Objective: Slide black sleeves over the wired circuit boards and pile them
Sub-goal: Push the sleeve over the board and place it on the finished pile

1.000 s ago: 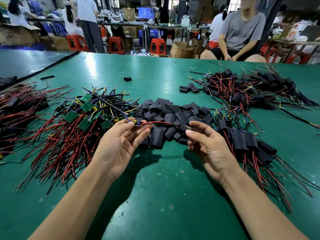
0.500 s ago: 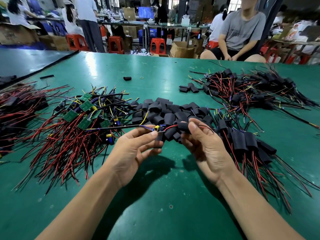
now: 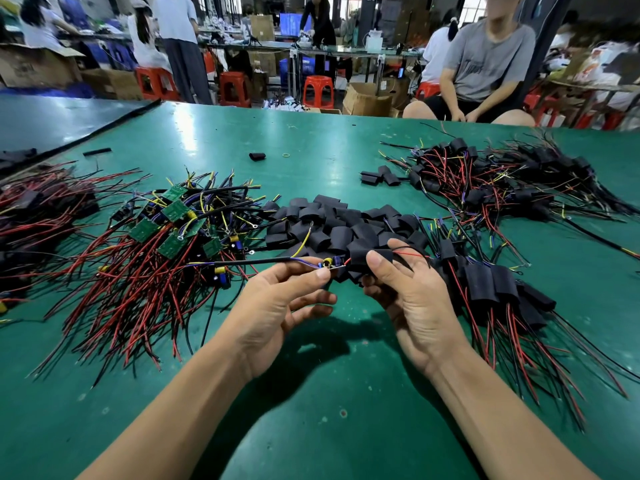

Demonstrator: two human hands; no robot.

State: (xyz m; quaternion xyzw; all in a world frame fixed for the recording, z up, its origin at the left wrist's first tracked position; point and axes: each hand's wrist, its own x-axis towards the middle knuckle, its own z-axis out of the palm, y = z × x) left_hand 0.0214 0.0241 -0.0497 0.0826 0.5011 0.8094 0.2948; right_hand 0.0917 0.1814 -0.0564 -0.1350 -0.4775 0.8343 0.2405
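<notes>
Head view: at frame centre your left hand (image 3: 277, 306) holds a pinch grip on the wired circuit board (image 3: 330, 264), thumb and forefinger closed on its near end. Your right hand (image 3: 412, 299) grips a black sleeve (image 3: 367, 258), closed around it, with the board's end at the sleeve's mouth; red wires (image 3: 412, 253) emerge on the sleeve's far side. Green table (image 3: 311, 393) below. Loose sleeves (image 3: 346, 223) heaped just behind your hands. Bare boards (image 3: 166, 223) centre left. Sleeved units (image 3: 491, 282) piled at right, touching your right hand's side.
</notes>
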